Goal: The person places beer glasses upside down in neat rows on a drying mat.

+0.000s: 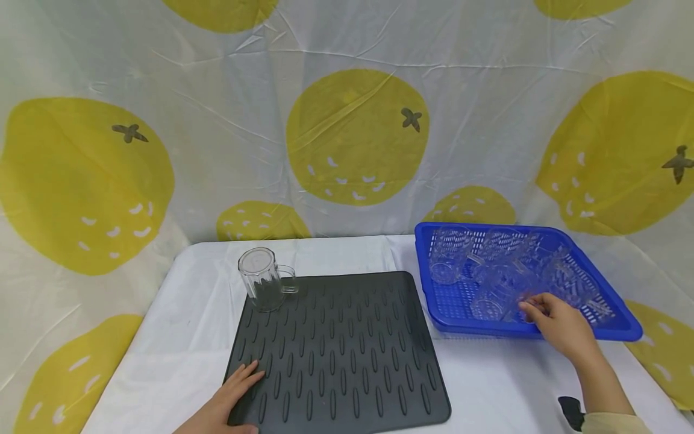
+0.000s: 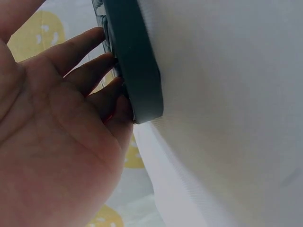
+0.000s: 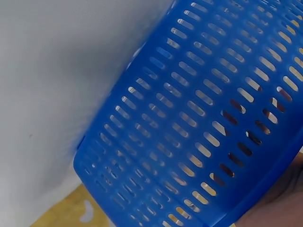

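A clear glass mug [image 1: 260, 280] stands upright on the far left corner of a dark grey ridged mat [image 1: 336, 343], its handle pointing right. My left hand [image 1: 230, 395] rests on the mat's near left edge; in the left wrist view its fingers [image 2: 90, 71] touch the mat's top beside the thick rim [image 2: 137, 61]. To the right, a blue plastic basket [image 1: 461, 328] holds several clear glass mugs. My right hand [image 1: 561, 325] reaches over its near rim, thumb and fingers pinching a glass mug [image 1: 490, 307] lying inside. The basket wall [image 3: 189, 118] hides most of that hand in the right wrist view.
White cloth [image 1: 162, 337] covers the table under the mat and basket. Behind it hangs a curtain [image 1: 358, 138] printed with yellow lemons. A small black object [image 1: 571, 413] shows by the right sleeve [image 1: 612, 423].
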`<state>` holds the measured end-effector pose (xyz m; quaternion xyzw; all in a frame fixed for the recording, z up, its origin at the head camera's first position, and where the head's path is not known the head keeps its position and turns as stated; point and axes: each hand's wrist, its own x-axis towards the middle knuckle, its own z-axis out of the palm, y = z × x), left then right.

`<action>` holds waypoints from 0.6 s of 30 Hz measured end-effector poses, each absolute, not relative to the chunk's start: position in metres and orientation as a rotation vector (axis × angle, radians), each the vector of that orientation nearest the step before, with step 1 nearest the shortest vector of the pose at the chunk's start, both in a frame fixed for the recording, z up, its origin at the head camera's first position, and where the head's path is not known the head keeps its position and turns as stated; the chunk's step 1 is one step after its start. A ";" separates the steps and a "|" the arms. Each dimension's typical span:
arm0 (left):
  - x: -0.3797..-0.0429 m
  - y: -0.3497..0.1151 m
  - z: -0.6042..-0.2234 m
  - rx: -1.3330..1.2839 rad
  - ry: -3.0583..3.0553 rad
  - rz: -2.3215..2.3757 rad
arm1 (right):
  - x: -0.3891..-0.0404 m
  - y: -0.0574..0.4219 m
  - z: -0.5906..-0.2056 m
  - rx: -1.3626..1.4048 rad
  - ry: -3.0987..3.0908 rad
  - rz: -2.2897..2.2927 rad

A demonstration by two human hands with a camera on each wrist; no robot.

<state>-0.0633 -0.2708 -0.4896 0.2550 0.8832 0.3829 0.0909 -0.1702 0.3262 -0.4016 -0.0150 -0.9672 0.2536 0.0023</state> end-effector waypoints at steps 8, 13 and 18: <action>-0.063 -0.271 -0.490 0.768 2.632 1.150 | -0.173 0.324 -0.403 -0.037 -2.998 0.842; -0.061 -0.270 -0.489 0.739 2.597 1.187 | -0.175 0.321 -0.404 -0.028 -2.947 0.863; -0.060 -0.268 -0.487 0.652 2.529 1.218 | -0.177 0.320 -0.404 -0.037 -2.874 0.918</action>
